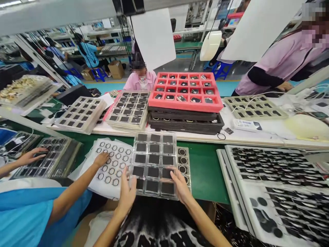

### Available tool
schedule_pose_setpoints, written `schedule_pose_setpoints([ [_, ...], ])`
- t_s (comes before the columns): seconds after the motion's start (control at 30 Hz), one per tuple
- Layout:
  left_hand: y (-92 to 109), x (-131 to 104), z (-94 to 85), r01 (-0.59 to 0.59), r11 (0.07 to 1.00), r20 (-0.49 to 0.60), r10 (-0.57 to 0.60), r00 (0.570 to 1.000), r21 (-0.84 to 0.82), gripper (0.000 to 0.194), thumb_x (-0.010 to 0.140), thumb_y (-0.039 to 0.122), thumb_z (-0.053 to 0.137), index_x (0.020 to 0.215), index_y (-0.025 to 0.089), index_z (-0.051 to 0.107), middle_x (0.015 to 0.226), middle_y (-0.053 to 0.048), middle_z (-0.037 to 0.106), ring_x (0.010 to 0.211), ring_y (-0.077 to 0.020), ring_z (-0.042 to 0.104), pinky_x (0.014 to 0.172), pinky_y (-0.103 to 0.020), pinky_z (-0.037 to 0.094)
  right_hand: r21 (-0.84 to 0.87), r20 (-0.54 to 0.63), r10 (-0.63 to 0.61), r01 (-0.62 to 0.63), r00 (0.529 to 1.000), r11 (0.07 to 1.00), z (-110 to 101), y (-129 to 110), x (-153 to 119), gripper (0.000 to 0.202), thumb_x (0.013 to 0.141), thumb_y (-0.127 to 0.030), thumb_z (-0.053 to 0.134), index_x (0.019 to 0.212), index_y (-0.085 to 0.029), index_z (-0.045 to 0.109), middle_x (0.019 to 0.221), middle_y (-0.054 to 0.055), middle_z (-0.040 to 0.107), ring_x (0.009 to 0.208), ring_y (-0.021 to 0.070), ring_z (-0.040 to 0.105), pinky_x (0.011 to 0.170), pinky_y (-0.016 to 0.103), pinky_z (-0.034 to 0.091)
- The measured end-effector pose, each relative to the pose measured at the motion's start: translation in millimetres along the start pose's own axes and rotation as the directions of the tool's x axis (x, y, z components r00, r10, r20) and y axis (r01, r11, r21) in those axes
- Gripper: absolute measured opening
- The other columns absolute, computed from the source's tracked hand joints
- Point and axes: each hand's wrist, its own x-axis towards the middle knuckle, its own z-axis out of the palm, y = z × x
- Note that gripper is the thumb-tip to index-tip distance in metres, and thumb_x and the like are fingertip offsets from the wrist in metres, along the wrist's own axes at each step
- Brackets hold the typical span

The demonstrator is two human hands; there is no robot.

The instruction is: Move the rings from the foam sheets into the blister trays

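Note:
A clear plastic tray (149, 197) with rows of compartments, each holding a flat black square piece, is in front of me at the table's near edge. My left hand (128, 192) grips its lower left edge, thumb upward. On its lower right side, my right hand (180, 185) holds the edge with fingers curled around it. Partly hidden behind the tray on its right is another tray (188, 157) with black rings. White sheets (89, 175) bearing rows of black rings lie to its left, and a co-worker's hand (101, 159) reaches onto them.
A red foam tray (185, 103) of dark parts sits on black trays (185, 125) on the shelf. Stacked clear trays (125, 120) stand beside it. White trays (246, 192) of black parts lie right. The co-worker's other hand (33, 156) touches a tray stack (61, 151) at left.

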Motion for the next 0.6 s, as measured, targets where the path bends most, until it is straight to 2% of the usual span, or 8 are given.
schedule_pose_setpoints([
  [0.07, -15, -7, 33.3, 0.141, 0.984, 0.168, -0.121, 0.978, -0.111, 0.057, 0.106, 0.047, 0.041, 0.157, 0.023, 0.04, 0.15, -0.014, 0.057, 0.139, -0.026, 0.056, 0.118, -0.046, 0.046, -0.161, -0.167, -0.043, 0.016, 0.985, 0.987, -28, 17, -6, 0.059, 0.087, -0.067, 0.064, 0.132, -0.028, 0.061, 0.145, 0.01, 0.058, 0.132, 0.0341, 0.059, 0.106, 0.051, 0.052],
  [0.13, -24, -15, 66.1, 0.175, 0.976, 0.252, -0.138, 0.958, -0.127, 0.055, 0.106, 0.047, 0.037, 0.153, 0.022, 0.046, 0.153, -0.014, 0.056, 0.142, -0.0265, 0.054, 0.122, -0.047, 0.043, -0.431, -0.28, -0.171, 0.035, 0.945, 0.901, -52, 29, -7, 0.065, 0.092, -0.064, 0.054, 0.144, -0.026, 0.053, 0.15, 0.013, 0.055, 0.14, 0.034, 0.049, 0.115, 0.055, 0.042],
  [0.23, -29, -26, 101.7, 0.114, 0.991, 0.312, -0.089, 0.946, -0.064, 0.056, 0.105, 0.045, 0.035, 0.154, 0.019, 0.045, 0.158, -0.016, 0.049, 0.149, -0.0278, 0.046, 0.125, -0.049, 0.037, -0.765, -0.326, -0.295, -0.067, 0.898, 0.64, -78, 41, -6, 0.062, 0.097, -0.052, 0.036, 0.15, -0.023, 0.049, 0.152, 0.016, 0.052, 0.142, 0.0366, 0.042, 0.117, 0.062, 0.033],
  [0.3, -30, -33, 115.0, 0.072, 0.997, 0.354, -0.072, 0.932, 0.013, 0.059, 0.104, 0.044, 0.034, 0.156, 0.016, 0.042, 0.161, -0.019, 0.044, 0.153, -0.0299, 0.04, 0.127, -0.053, 0.033, -0.851, -0.371, -0.308, -0.188, 0.876, 0.491, -88, 49, -4, 0.061, 0.097, -0.044, 0.03, 0.15, -0.021, 0.049, 0.155, 0.019, 0.048, 0.143, 0.0399, 0.039, 0.113, 0.067, 0.032],
  [0.33, -30, -36, 119.3, 0.062, 0.996, 0.377, -0.079, 0.923, 0.057, 0.06, 0.104, 0.044, 0.034, 0.157, 0.016, 0.041, 0.163, -0.02, 0.041, 0.155, -0.0314, 0.036, 0.127, -0.055, 0.031, -0.865, -0.391, -0.305, -0.233, 0.869, 0.444, -91, 53, -4, 0.062, 0.097, -0.041, 0.028, 0.152, -0.02, 0.048, 0.157, 0.02, 0.045, 0.145, 0.0409, 0.037, 0.113, 0.067, 0.031],
  [0.4, -34, -40, 125.1, 0.053, 0.99, 0.433, -0.105, 0.895, 0.131, 0.061, 0.105, 0.043, 0.033, 0.16, 0.016, 0.035, 0.166, -0.021, 0.035, 0.157, -0.0338, 0.03, 0.126, -0.059, 0.029, -0.87, -0.399, -0.274, -0.268, 0.875, 0.413, -96, 63, -2, 0.065, 0.098, -0.039, 0.025, 0.156, -0.017, 0.041, 0.157, 0.022, 0.045, 0.146, 0.0408, 0.038, 0.112, 0.066, 0.032],
  [0.53, -46, -43, 132.0, -0.015, 0.988, 0.547, -0.073, 0.834, 0.155, 0.065, 0.106, 0.036, 0.03, 0.166, 0.015, 0.017, 0.168, -0.023, 0.031, 0.157, -0.0337, 0.032, 0.123, -0.06, 0.032, -0.835, -0.334, -0.18, -0.202, 0.925, 0.513, -106, 80, -1, 0.069, 0.1, -0.041, 0.022, 0.164, -0.014, 0.021, 0.152, 0.024, 0.051, 0.138, 0.0356, 0.051, 0.11, 0.055, 0.041],
  [0.6, -50, -43, 133.5, -0.046, 0.988, 0.566, -0.045, 0.823, 0.145, 0.067, 0.106, 0.035, 0.029, 0.167, 0.013, 0.011, 0.168, -0.024, 0.029, 0.157, -0.0334, 0.032, 0.122, -0.059, 0.034, -0.836, -0.313, -0.157, -0.193, 0.937, 0.513, -108, 81, -2, 0.071, 0.101, -0.04, 0.021, 0.165, -0.009, 0.018, 0.153, 0.027, 0.048, 0.137, 0.0357, 0.053, 0.108, 0.053, 0.044],
])
